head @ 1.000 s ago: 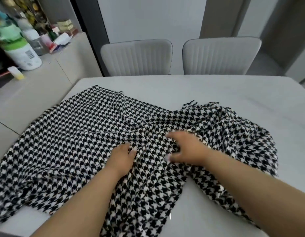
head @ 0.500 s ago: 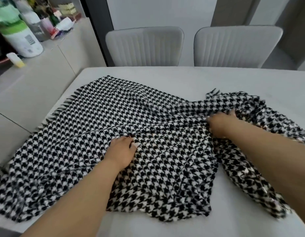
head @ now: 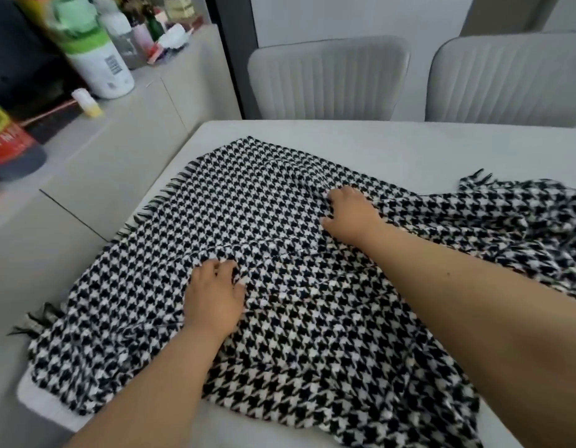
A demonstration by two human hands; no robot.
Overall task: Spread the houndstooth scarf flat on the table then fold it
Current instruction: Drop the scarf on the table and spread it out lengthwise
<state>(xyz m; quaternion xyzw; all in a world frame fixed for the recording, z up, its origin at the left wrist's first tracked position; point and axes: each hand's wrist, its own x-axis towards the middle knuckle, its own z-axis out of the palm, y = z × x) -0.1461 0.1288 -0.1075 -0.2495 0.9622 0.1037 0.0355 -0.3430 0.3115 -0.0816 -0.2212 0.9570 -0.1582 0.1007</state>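
Left grip (head: 214, 297): my fingers curl, bunching the scarf (head: 280, 286).
Right grip (head: 351, 216): pinching scarf folds.
Worktop (head: 409, 147): under scarf.

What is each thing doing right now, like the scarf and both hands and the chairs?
scarf: lying on the table, left part mostly flat, right part bunched, not folded
left hand: resting on the scarf, fingers bent
right hand: fingers curled into the scarf
table: partly covered
chairs: empty, at the far edge
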